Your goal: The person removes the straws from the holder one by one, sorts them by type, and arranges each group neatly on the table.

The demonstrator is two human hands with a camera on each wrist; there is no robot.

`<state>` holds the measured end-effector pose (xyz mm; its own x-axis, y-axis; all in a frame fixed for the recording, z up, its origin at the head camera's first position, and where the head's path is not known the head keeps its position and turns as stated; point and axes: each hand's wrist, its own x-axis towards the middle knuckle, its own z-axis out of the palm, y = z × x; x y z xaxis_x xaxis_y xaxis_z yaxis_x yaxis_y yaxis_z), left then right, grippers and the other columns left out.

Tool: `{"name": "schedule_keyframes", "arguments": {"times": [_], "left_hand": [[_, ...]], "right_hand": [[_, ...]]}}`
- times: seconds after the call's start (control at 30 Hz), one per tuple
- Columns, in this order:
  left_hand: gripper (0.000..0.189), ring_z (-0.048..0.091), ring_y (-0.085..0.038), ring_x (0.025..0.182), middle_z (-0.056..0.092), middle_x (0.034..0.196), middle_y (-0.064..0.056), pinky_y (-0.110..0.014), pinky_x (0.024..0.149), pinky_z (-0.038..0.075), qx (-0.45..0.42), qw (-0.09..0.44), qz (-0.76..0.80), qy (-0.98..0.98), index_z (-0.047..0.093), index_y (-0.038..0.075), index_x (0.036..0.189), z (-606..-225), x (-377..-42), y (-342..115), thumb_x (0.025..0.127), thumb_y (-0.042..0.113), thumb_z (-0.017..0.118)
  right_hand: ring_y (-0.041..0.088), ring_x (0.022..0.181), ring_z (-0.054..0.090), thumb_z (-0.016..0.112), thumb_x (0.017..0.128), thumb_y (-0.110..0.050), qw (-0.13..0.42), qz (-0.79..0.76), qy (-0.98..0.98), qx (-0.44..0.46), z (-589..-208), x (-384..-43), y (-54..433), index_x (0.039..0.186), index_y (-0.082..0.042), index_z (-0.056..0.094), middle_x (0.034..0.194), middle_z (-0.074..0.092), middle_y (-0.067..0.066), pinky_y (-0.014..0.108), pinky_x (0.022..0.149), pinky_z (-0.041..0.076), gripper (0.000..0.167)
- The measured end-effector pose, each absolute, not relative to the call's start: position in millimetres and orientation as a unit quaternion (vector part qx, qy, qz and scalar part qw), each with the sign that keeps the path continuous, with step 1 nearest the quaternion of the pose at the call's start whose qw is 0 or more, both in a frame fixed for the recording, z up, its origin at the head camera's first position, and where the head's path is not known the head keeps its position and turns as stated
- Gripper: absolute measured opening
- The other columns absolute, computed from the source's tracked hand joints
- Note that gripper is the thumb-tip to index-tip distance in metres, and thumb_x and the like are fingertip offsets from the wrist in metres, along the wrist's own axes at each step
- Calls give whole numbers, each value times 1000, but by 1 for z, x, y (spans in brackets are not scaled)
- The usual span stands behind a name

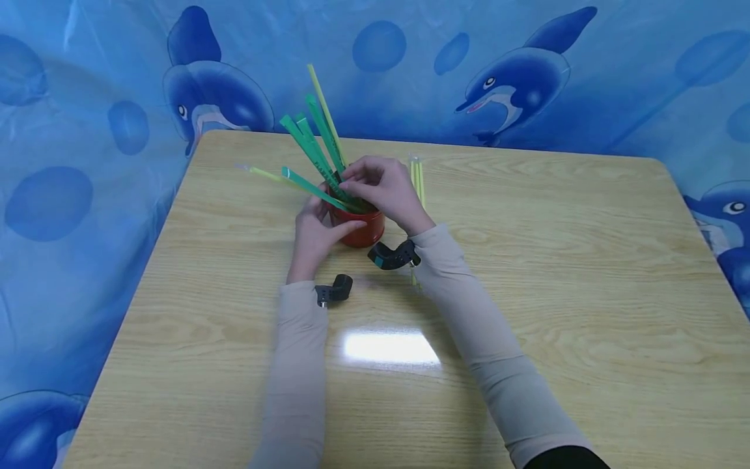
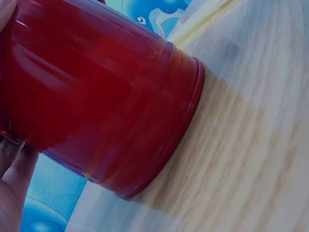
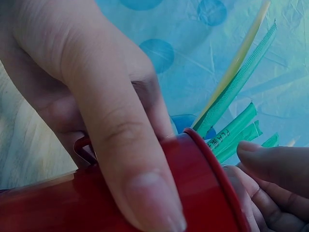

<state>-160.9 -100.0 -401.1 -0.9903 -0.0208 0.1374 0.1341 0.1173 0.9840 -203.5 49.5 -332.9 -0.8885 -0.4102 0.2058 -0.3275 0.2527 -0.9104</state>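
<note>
A red metal cup (image 1: 362,233) stands on the wooden table (image 1: 586,260), holding several green wrapped straws (image 1: 319,153) and a yellow one (image 1: 321,98) that fan up and to the left. My left hand (image 1: 316,228) grips the cup's left side, thumb across its front; in the left wrist view the cup (image 2: 106,96) fills the frame with my fingers (image 2: 9,179) at its edge. My right hand (image 1: 379,189) arches over the cup's mouth, fingertips pinching the green straws. The right wrist view has its thumb (image 3: 120,145) lying on the cup (image 3: 58,208) wall, straws (image 3: 231,130) behind.
A few loose yellow straws (image 1: 417,176) lie on the table just right of the cup, behind my right hand. A blue dolphin-print cloth (image 1: 527,78) hangs behind and beside the table. Black wrist cameras (image 1: 392,255) sit on both forearms.
</note>
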Motion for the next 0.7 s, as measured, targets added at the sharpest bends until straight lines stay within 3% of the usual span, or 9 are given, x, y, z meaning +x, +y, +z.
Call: {"name": "schedule_keyframes", "arguments": {"times": [0.7], "left_hand": [[70, 46, -11, 126, 53, 135, 0, -26, 105, 36, -37, 58, -656, -751, 48, 17, 135, -400, -161, -101, 73, 18, 82]], "right_hand": [[19, 80, 65, 67, 87, -8, 43, -573, 784, -236, -334, -205, 49, 100, 1, 69, 91, 68, 10, 30, 73, 54, 15]]}}
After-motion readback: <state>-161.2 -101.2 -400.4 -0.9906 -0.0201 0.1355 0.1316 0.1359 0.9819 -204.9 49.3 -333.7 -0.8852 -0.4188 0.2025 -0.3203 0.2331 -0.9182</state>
